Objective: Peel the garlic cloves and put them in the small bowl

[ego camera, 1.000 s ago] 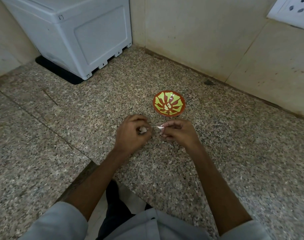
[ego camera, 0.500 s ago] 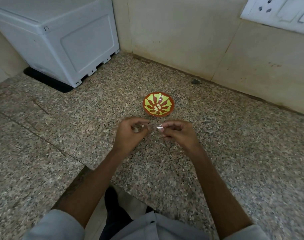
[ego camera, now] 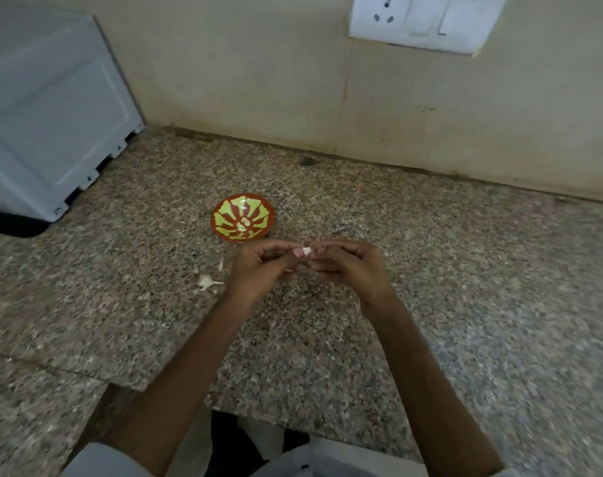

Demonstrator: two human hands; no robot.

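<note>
Two hands meet in front of the small bowl [ego camera: 229,208]; the left hand [ego camera: 258,266] pinches a garlic clove [ego camera: 307,251]; the right hand [ego camera: 351,270] pinches the same clove, fingers curled. I think the clove is light and hard, with thin dry skin that tears; best to grab a loose edge of skin at the tip; it looks tiny and white; pale cloves [ego camera: 244,223] lie in the bowl; bits of skin [ego camera: 207,281] lie on the counter [ego camera: 430,270].

A: any brand, label or number you can read anywhere?
B: nope, nothing legible. switch plate [ego camera: 420,24] on the wall might carry tiny marks, too blurry to tell.
</note>
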